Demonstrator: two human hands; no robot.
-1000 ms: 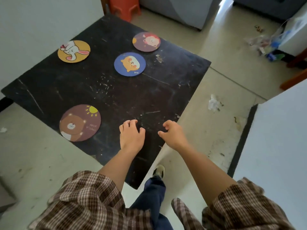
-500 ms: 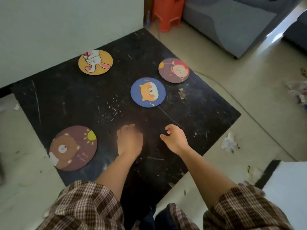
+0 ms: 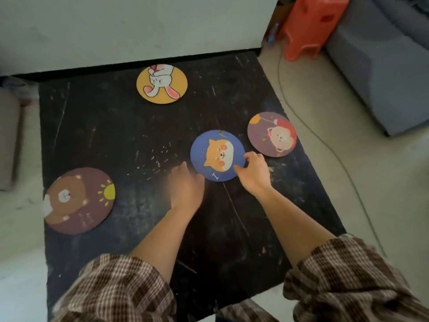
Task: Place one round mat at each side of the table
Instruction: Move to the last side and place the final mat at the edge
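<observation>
Several round cartoon mats lie flat on the black square table (image 3: 111, 135). A yellow rabbit mat (image 3: 161, 84) sits at the far edge, a purple lion mat (image 3: 271, 134) at the right edge and a brown bear mat (image 3: 80, 201) at the left edge. A blue dog mat (image 3: 217, 155) lies near the middle. My right hand (image 3: 254, 170) pinches the blue mat's right rim, thumb on its face. My left hand (image 3: 185, 184) is blurred, palm down on the table, touching the blue mat's lower left rim and holding nothing.
A white wall (image 3: 116, 26) runs along the table's far side. An orange plastic stool (image 3: 308, 24) and a grey sofa (image 3: 380, 66) stand at the back right. A thin cable (image 3: 325, 145) trails over the floor to the right of the table.
Both hands have moved forward from the near part of the table to the blue dog mat. My right hand has taken hold of its rim. The view has swung over the table.
</observation>
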